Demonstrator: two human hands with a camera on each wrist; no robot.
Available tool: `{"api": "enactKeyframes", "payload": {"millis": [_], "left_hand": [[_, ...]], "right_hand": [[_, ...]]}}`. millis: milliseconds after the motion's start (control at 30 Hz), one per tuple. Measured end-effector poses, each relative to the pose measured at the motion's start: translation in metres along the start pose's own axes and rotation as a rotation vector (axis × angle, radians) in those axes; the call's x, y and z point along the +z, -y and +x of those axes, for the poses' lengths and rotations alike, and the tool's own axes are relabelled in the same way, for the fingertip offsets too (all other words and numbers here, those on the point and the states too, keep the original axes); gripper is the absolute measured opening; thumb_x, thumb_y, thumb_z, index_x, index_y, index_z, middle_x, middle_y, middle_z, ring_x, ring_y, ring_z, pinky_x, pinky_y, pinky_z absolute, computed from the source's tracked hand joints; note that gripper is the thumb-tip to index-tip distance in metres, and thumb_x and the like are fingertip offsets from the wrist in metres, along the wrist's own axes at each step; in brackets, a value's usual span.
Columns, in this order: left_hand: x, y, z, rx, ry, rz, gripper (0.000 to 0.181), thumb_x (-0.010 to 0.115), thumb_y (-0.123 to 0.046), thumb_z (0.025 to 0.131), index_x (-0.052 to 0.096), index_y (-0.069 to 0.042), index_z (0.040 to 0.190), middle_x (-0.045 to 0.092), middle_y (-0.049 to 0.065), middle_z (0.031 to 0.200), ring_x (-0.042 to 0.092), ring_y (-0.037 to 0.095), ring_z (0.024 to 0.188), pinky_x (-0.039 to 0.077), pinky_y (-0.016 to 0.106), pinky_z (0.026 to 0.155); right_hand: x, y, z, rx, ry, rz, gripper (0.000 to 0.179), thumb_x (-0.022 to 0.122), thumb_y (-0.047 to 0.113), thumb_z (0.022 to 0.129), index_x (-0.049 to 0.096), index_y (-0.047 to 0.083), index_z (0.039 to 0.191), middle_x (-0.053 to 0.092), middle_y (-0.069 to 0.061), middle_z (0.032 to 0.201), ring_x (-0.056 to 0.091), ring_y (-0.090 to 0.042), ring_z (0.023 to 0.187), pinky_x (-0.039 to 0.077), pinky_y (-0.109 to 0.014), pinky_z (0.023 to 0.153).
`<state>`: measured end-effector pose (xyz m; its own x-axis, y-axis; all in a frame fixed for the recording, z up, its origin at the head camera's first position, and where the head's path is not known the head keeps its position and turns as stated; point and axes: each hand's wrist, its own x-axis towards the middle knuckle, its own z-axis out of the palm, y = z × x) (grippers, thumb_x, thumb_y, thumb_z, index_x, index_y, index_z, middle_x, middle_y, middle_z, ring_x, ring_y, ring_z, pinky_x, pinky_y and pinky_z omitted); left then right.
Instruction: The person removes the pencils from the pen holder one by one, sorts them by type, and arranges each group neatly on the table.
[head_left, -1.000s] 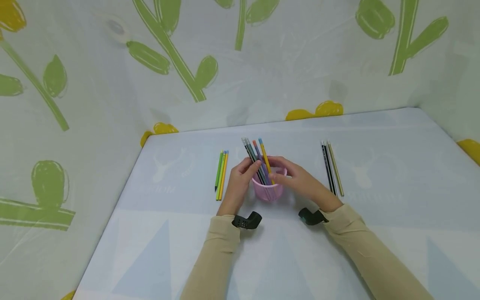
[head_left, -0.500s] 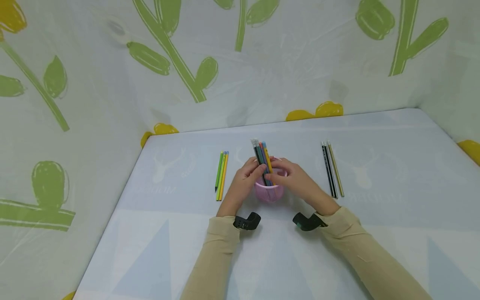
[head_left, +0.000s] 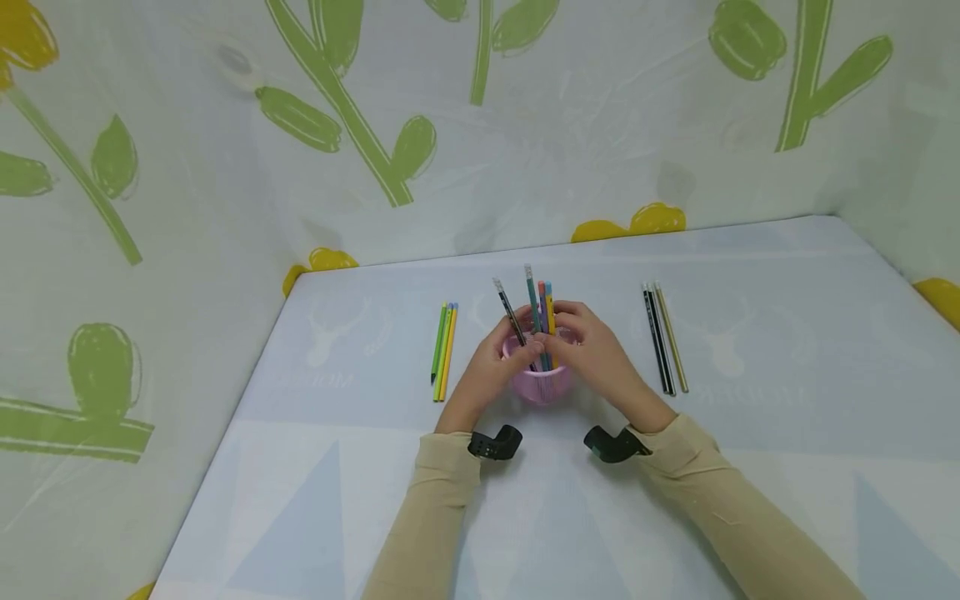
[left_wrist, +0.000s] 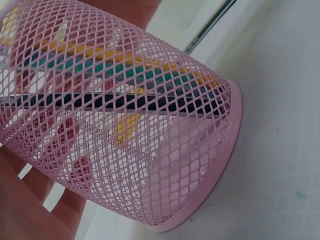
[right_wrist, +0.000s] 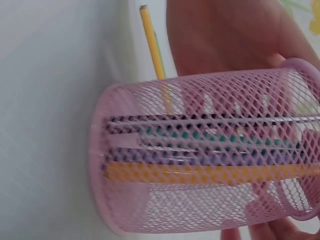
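Note:
A pink mesh pencil holder (head_left: 542, 387) stands upright on the table, with several pencils in it. A black pencil (head_left: 512, 311) leans left, while a teal pencil (head_left: 532, 290), a purple pencil (head_left: 542, 302) and a yellow pencil (head_left: 551, 308) stand closer together on the right. My left hand (head_left: 491, 367) curls round the holder's left and far side, thumb over the opening by the pencils. From the right, my right hand (head_left: 596, 354) does likewise, its thumb meeting the left one in the head view. Through the mesh (left_wrist: 125, 115) in the left wrist view, fingers show behind the pencils.
Left of the holder lie a green pencil (head_left: 438, 343) and yellow pencils (head_left: 448, 350). On the right lie black pencils (head_left: 657, 337) and a gold pencil (head_left: 671, 337). A flower-patterned curtain (head_left: 585, 150) rises along the table's far edge.
The pencils, earlier bunched and leaning left, have spread: the black one tilts left and the others stand straighter, farther right. Both thumbs have shifted right and come together over the holder.

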<state>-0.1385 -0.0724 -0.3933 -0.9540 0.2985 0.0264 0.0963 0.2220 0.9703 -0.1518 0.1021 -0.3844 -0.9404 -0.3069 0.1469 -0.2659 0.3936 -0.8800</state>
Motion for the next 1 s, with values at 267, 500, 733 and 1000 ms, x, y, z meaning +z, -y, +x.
{"api": "enactKeyframes", "payload": {"millis": [267,500,733,1000], "left_hand": [[0.004,-0.020,-0.008,0.003,0.033,0.049,0.046,0.055,-0.030,0.088,0.040,-0.034,0.131,0.044,-0.006,0.131,0.035,0.020,0.124,0.028,0.049,0.098],[0.004,-0.021,-0.010,-0.009,0.039,0.060,0.051,0.056,-0.036,0.086,0.040,-0.026,0.133,0.045,0.000,0.131,0.038,0.022,0.121,0.032,0.046,0.096],[0.005,-0.021,-0.010,0.005,0.041,0.070,0.048,0.054,-0.033,0.087,0.041,-0.026,0.133,0.045,0.001,0.131,0.036,0.022,0.122,0.028,0.050,0.097],[0.004,-0.020,-0.009,0.012,0.039,0.067,0.048,0.055,-0.033,0.086,0.041,-0.029,0.132,0.045,-0.003,0.131,0.035,0.017,0.123,0.026,0.049,0.099]], "right_hand": [[-0.016,0.005,0.001,-0.045,-0.082,0.113,0.039,0.057,0.039,0.085,0.062,0.008,0.108,0.039,0.001,0.133,0.043,-0.029,0.117,0.037,-0.046,0.093],[-0.028,0.011,-0.001,-0.130,-0.155,0.201,0.032,0.057,0.033,0.086,0.064,0.008,0.105,0.046,0.003,0.125,0.047,-0.018,0.112,0.040,-0.039,0.092],[-0.049,0.020,-0.004,-0.205,-0.259,0.394,0.025,0.057,0.021,0.088,0.062,0.003,0.104,0.048,-0.004,0.122,0.046,-0.019,0.112,0.038,-0.037,0.094],[-0.069,0.020,-0.005,-0.273,-0.311,0.620,0.022,0.055,0.012,0.089,0.058,-0.003,0.103,0.057,-0.014,0.096,0.048,-0.025,0.084,0.045,-0.024,0.073]]}}
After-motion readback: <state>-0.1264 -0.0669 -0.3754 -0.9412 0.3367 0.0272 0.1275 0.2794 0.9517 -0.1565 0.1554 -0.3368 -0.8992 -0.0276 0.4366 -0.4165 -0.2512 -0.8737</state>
